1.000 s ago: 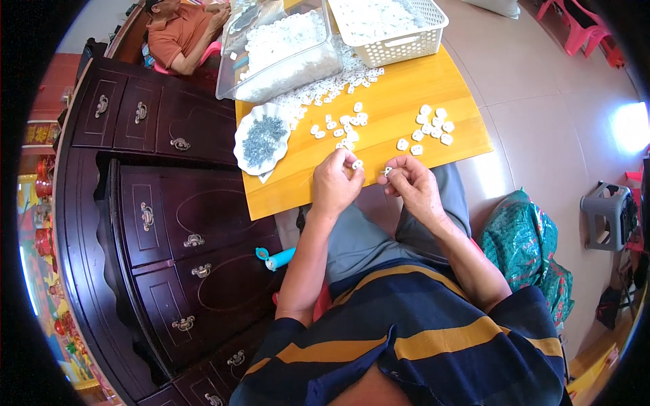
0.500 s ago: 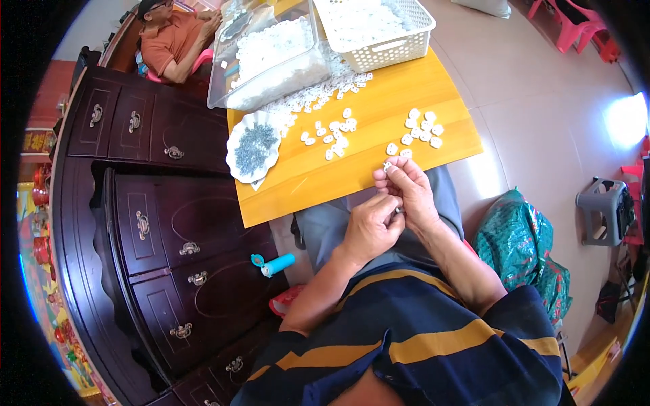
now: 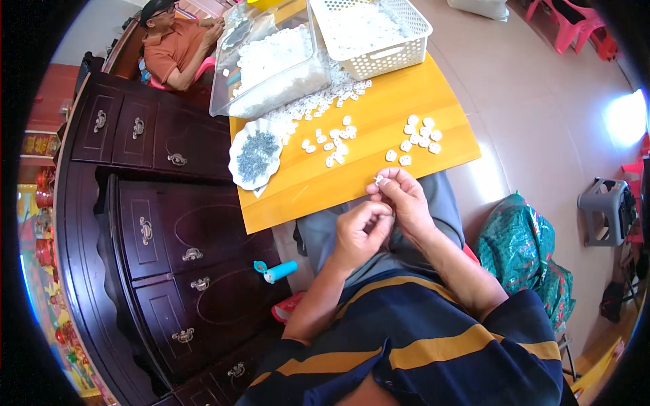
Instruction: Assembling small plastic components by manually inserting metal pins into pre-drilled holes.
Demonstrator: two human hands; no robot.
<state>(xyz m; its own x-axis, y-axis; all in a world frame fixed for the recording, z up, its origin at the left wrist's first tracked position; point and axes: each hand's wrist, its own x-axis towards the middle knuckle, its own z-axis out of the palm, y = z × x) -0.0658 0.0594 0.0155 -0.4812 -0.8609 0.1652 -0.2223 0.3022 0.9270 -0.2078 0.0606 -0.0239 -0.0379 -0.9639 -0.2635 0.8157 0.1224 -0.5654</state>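
- Yellow wood is bared on the table [image 3: 379,122] at the upper centre of the frame, with dark drawers [image 3: 217,216] on the left and tiled floor [image 3: 501,101] on the right.
- One small white piece [image 3: 379,181] is pinched between the right hand's [image 3: 408,204] thumb and fingers, just off the table's near edge at the frame's centre.
- The left hand [image 3: 357,235] is curled closed just beside it; whether anything is gripped there cannot be told.
- Progress is judged partial: a right-hand cluster [image 3: 424,142] and a middle cluster [image 3: 336,134] are set apart, but which is finished cannot be told.
- Much seems left: the clear bin [image 3: 288,88] and white basket [image 3: 386,59] are heaped, and grey metal bits [image 3: 257,158] are piled in the dish [image 3: 234,164].
- Open room is offered between the clusters and along the near edge; the right edge is left unguarded.
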